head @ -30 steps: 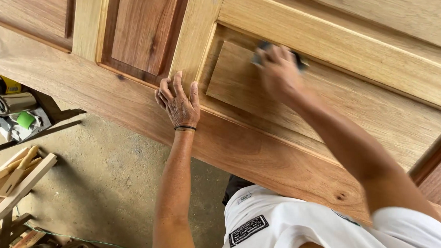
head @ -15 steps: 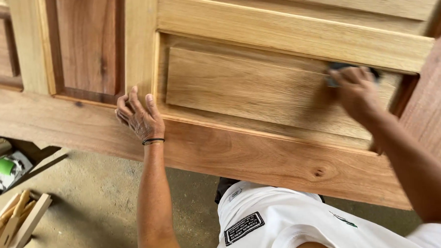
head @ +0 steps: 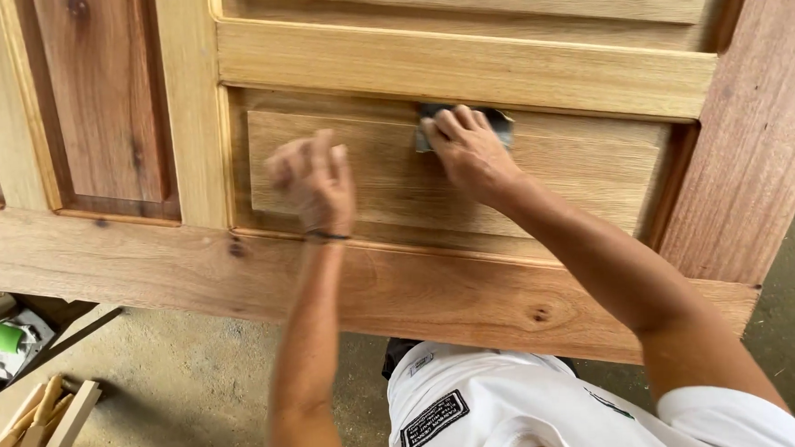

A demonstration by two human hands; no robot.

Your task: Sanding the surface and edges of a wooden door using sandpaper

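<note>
Sanding pad (head: 498, 123): dark grey, flat, mostly hidden under the right hand (head: 467, 152). It sits pressed against the upper edge of the raised wooden panel (head: 581, 169), right where the panel meets the groove under the horizontal rail (head: 462, 67). Only the pad's top and right corner show past the fingertips.

Right hand: fingers extended and spread flat over the pad, palm down, pushing it onto the wood. Not a curled grip, more a flat press; thumb side not clearly visible.

Left hand (head: 315, 180): blurred, open, fingers loosely spread, lying on the left part of the same panel. Holds nothing. Thin dark band on the wrist (head: 327, 236).

Door (head: 135, 268): large, unfinished wood, lying flat across the view, lighter rails and stiles, a reddish panel (head: 102, 102) at left, a reddish stile (head: 747, 150) at right. A dark knot (head: 538, 314) shows in the bottom rail near the person's body.

Below the door edge: white shirt (head: 509, 405) with a dark patch, concrete floor (head: 183, 381), wood offcuts (head: 43, 430) at lower left, a green-capped item (head: 7, 338) on a cluttered surface at far left.
</note>
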